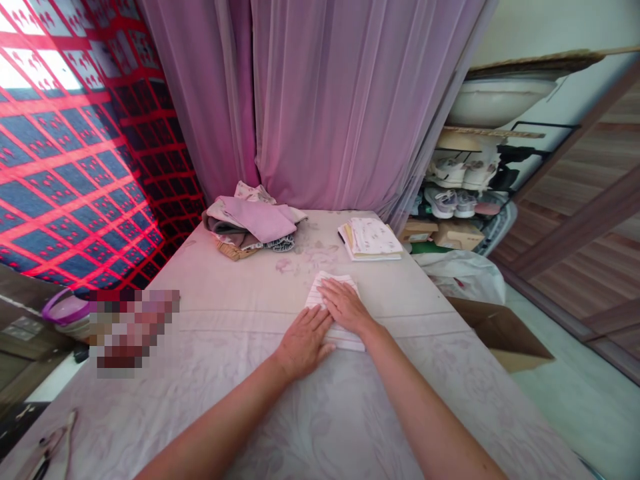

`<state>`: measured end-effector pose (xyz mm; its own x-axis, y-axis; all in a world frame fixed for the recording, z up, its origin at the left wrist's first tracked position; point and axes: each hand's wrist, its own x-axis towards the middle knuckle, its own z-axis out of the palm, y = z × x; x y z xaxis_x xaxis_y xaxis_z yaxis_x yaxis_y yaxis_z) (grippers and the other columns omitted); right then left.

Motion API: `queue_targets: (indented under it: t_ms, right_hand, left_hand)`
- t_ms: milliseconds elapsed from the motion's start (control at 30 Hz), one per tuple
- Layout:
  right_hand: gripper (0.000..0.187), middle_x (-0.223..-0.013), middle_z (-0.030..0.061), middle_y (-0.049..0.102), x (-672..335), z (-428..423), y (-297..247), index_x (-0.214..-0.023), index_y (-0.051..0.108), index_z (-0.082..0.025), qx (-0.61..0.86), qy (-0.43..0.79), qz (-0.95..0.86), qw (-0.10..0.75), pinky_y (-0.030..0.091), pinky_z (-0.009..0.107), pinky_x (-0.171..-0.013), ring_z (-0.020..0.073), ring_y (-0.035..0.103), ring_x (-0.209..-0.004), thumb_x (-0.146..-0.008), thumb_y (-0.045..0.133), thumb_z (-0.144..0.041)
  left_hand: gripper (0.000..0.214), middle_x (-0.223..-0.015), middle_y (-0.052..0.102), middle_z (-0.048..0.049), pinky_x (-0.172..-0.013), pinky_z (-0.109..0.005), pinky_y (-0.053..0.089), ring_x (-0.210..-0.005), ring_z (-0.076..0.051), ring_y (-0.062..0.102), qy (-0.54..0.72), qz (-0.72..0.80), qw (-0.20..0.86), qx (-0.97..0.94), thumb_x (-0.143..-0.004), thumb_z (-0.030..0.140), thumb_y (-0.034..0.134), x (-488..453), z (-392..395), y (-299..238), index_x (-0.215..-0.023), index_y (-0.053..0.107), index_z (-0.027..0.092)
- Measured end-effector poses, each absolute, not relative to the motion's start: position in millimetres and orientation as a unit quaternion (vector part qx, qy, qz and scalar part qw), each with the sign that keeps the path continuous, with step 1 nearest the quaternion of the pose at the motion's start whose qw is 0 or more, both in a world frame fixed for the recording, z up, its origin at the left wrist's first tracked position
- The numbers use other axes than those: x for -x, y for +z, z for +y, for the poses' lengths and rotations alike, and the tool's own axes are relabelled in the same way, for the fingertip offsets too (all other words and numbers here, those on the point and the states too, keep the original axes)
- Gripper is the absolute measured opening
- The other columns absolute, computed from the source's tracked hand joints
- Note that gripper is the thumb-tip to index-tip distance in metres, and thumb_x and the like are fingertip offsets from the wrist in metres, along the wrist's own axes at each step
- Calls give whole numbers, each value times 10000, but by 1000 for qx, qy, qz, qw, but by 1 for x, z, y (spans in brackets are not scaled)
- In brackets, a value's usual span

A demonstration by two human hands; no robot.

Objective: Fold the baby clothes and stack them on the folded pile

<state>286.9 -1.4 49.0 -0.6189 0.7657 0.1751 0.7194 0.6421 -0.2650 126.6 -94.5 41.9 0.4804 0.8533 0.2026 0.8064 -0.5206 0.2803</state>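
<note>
A folded white cloth with thin stripes (pixel 349 339) lies on the covered table (pixel 240 387) in front of me. My left hand (pixel 304 341) rests flat on its left side, fingers stretched out. Across its upper part lies my right hand (pixel 346 305), also flat, with the fingers extended. The two hands nearly meet at the fingertips, and they hide much of the cloth. Beyond them to the right sits a neat stack of folded cloths (pixel 373 240). At the back left, a loose heap of clothes (pixel 260 217) fills a wicker basket (pixel 235 251).
Purple curtains (pixel 325 100) hang behind the table. On the right stand a shoe rack with sneakers (pixel 450 202), a white basin (pixel 500 101) and an open cardboard box (pixel 500 333). A red-patterned cloth (pixel 75 153) hangs at left. Thin tools (pixel 53 447) lie at the near left corner.
</note>
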Motion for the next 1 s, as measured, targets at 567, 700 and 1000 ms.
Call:
queue_targets:
  t_ms: [567, 700, 1000]
  right_hand:
    - [402, -1357, 72, 565, -311, 14, 34, -1229, 625, -217, 542, 202, -764, 285, 338, 382, -1101, 211, 477, -1278, -862, 471, -272]
    - [474, -1152, 109, 681, -340, 4, 31, -1249, 593, -167, 684, 325, -596, 268, 504, 355, -869, 226, 650, -994, -802, 562, -321]
    - [196, -507, -11, 604, -340, 10, 46, -628, 659, -162, 668, 403, -592, 201, 436, 242, -541, 148, 571, -543, -668, 684, -352]
  left_hand:
    - [369, -1324, 601, -59, -1080, -361, 360, -1224, -229, 528, 372, 565, 384, -628, -840, 365, 575, -106, -74, 43, -1186, 644, 255]
    - [327, -1086, 697, -66, -858, -303, 499, -1021, -208, 625, 367, 650, 445, -495, -808, 366, 600, -93, -57, 44, -1088, 651, 205]
    - [204, -518, 578, 5, -569, -264, 448, -618, -180, 597, 223, 668, 503, -501, -708, 392, 653, -98, -17, 59, -687, 643, 189]
